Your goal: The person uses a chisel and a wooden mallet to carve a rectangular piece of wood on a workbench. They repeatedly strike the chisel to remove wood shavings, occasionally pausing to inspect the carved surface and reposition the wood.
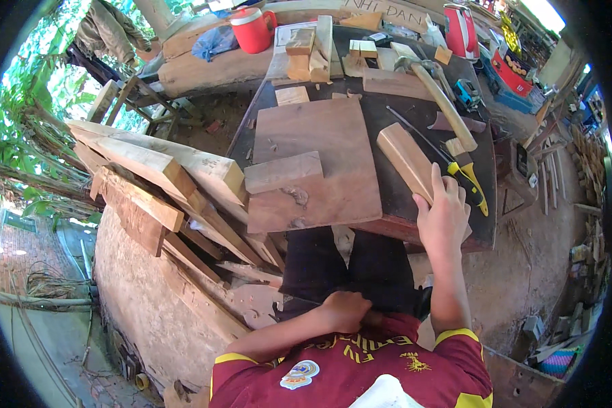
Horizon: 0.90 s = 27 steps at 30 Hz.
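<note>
While R hand (446,212) pinches bar (404,155), L hand (347,311) is curled, can't tell if holding; bar looks cut, finishing prob left.

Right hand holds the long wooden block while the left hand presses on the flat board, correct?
Not quite: the head view shows the left hand near the lap, off the flat board. The right hand does hold the long wooden block.

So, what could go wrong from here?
The right hand, holding the long brown wooden block, might knock the yellow-and-black tool handle close beside it. The flat square brown wooden board seems to overhang the dark table; a bump might shift it, dropping the shorter brown wooden block on top.
</note>
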Each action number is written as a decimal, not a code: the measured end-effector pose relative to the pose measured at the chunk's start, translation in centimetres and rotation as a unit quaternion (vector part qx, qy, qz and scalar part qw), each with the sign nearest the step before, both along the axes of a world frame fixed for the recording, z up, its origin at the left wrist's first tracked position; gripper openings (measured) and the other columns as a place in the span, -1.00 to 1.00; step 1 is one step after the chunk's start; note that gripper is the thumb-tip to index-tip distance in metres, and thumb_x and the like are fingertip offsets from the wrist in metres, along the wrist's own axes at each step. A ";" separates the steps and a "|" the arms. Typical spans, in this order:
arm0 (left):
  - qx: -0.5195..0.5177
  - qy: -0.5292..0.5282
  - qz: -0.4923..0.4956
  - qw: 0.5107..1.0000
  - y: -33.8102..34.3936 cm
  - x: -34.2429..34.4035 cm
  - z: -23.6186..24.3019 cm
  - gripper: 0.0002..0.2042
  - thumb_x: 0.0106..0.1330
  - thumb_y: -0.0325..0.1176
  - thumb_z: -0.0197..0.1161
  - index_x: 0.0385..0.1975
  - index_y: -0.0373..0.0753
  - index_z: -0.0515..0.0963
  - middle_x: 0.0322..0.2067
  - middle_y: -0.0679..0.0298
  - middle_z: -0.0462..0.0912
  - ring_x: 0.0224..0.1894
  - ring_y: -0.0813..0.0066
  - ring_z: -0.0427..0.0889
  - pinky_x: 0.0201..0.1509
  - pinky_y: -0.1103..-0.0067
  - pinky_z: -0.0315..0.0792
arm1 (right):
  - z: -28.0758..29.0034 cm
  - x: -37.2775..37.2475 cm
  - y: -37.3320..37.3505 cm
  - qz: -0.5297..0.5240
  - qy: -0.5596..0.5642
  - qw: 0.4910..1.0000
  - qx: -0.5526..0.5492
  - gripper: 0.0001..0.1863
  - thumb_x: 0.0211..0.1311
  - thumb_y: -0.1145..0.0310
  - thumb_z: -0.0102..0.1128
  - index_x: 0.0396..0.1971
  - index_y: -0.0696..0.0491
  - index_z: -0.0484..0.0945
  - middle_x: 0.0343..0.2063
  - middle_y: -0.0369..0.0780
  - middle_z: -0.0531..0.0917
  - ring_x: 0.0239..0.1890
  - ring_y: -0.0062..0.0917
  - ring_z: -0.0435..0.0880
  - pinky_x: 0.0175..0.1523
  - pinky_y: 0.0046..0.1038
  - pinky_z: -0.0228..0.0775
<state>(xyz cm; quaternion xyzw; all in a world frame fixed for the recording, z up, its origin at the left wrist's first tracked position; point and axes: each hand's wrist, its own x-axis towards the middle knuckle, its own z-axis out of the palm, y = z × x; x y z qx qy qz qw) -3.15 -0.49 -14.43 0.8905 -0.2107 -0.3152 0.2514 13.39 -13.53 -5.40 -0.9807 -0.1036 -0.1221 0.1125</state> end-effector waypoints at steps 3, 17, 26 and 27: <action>0.044 0.072 -0.061 0.995 -2.2 1.6 -1.5 -0.70 -0.05 -0.31 0.28 -0.30 -0.30 0.58 -0.31 0.02 0.63 -0.22 0.15 0.65 -0.14 0.33 0.54 | -0.2 -1.9 2.3 0.116 -0.110 0.985 0.069 -0.44 0.02 0.32 0.31 0.07 0.07 0.38 0.01 -0.09 0.38 0.14 -0.13 0.29 0.13 -0.14 0.19; -0.059 0.036 -0.096 0.993 -2.2 1.3 -3.2 -0.61 -0.12 -0.31 0.30 -0.24 -0.34 0.58 -0.21 0.07 0.64 -0.17 0.24 0.63 -0.06 0.41 0.51 | -7.9 -18.5 17.0 0.710 0.440 0.450 0.317 -0.65 0.33 0.11 0.00 -0.40 0.14 0.44 -0.40 -0.09 0.53 -0.32 -0.17 0.53 -0.20 -0.26 0.37; -0.083 0.028 -0.123 0.989 -2.9 2.0 -1.8 -0.59 -0.14 -0.30 0.30 -0.22 -0.35 0.58 -0.21 0.06 0.64 -0.17 0.22 0.64 -0.06 0.41 0.51 | -8.5 -18.7 18.9 0.713 0.481 0.399 0.319 -0.56 0.35 0.09 -0.01 -0.54 0.18 0.42 -0.51 -0.06 0.50 -0.38 -0.15 0.53 -0.25 -0.24 0.35; -0.084 0.027 -0.122 0.989 -2.8 2.1 -1.9 -0.59 -0.14 -0.30 0.30 -0.22 -0.35 0.58 -0.21 0.06 0.64 -0.17 0.22 0.64 -0.06 0.41 0.51 | -8.7 -18.8 18.9 0.716 0.462 0.432 0.295 -0.53 0.34 0.05 -0.01 -0.55 0.18 0.43 -0.51 -0.04 0.52 -0.40 -0.15 0.54 -0.28 -0.24 0.35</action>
